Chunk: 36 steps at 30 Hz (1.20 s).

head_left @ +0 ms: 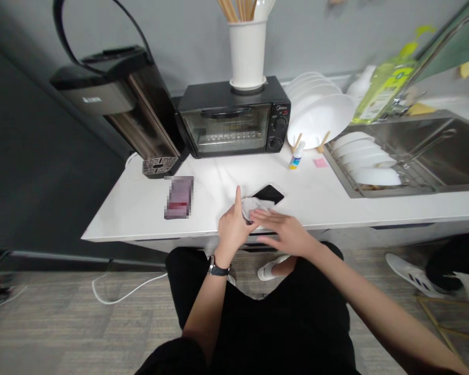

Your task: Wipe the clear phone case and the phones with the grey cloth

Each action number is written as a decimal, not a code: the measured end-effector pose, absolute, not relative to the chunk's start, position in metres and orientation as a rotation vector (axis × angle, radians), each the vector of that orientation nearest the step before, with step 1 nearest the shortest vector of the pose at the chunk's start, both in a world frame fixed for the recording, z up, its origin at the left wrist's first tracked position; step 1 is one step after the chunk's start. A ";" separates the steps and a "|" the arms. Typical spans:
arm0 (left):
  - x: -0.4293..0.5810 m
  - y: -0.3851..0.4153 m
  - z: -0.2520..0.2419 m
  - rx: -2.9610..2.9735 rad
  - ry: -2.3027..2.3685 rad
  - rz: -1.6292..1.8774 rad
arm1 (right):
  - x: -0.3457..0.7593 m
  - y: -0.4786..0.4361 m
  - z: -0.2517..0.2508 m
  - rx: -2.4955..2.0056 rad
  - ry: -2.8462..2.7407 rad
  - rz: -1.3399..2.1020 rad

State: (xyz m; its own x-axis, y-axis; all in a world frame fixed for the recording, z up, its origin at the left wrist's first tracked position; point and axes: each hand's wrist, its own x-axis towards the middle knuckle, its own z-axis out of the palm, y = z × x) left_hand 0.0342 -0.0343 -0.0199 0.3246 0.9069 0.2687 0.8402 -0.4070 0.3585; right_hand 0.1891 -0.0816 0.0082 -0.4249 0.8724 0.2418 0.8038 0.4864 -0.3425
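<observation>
At the counter's front edge, my left hand [233, 227] grips a crumpled white cloth or tissue [250, 205], its index finger pointing forward and its thumb at the near side. A dark edge shows under the white material; what it belongs to is hidden. My right hand [283, 232] comes in from the right with fingers stretched out, their tips resting on the white material. Just behind lies a black phone [271, 193], partly covered by it. Farther back stands a small spray bottle [296, 156] with a blue and yellow label, near a pink sticky pad [320, 162].
A pixelated purple packet [180, 197] lies left on the white counter [133, 216]. Behind are a drinks dispenser [140, 104], a toaster oven [230, 125] with a utensil holder [248, 52] on top, and racked plates [320, 117]. Right is a sink [433, 156] with stacked bowls [369, 159].
</observation>
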 end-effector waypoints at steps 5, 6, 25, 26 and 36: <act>0.034 -0.034 -0.020 2.436 1.519 0.673 | 0.191 -0.082 0.009 -1.466 -2.286 0.209; 0.033 -0.034 -0.020 2.425 1.544 0.649 | 0.189 -0.081 0.009 -1.408 -2.338 0.232; 0.033 -0.034 -0.016 2.374 1.584 0.562 | 0.174 -0.072 0.009 -1.485 -2.315 0.124; 0.033 -0.034 -0.016 2.380 1.571 0.576 | 0.174 -0.073 0.009 -1.508 -2.297 0.117; 0.034 -0.034 -0.017 2.426 1.597 0.576 | 0.170 -0.075 0.010 -1.528 -2.282 0.105</act>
State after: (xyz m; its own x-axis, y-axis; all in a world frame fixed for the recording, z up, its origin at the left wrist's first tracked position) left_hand 0.0339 -0.0337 -0.0169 0.3481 0.9115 0.2193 0.8415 -0.4069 0.3555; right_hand 0.1699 -0.0751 0.0104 -0.3293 0.9026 0.2773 0.8732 0.4028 -0.2743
